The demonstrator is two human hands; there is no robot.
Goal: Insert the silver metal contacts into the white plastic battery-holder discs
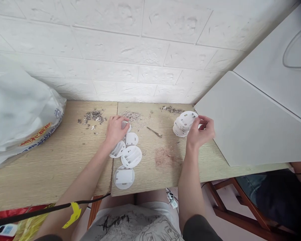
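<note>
My left hand (117, 130) is closed on a small white round part (126, 126) at the top of a column of white plastic parts. Below it lie a square-backed piece (131, 139), two ribbed discs (131, 156) and a disc with a square block (124, 177). On the right, my right hand (200, 132) pinches the edge of a white disc (188, 119), which lies over a small pile of similar discs (180, 130). Metal tweezers (154, 132) lie between my hands.
Heaps of small metal pieces lie at the left (94, 117), centre (132, 116) and right (172, 109) near the wall. A large plastic bag (22, 117) stands left; a white panel (253, 124) stands right. A black cable (47, 210) crosses the lower left.
</note>
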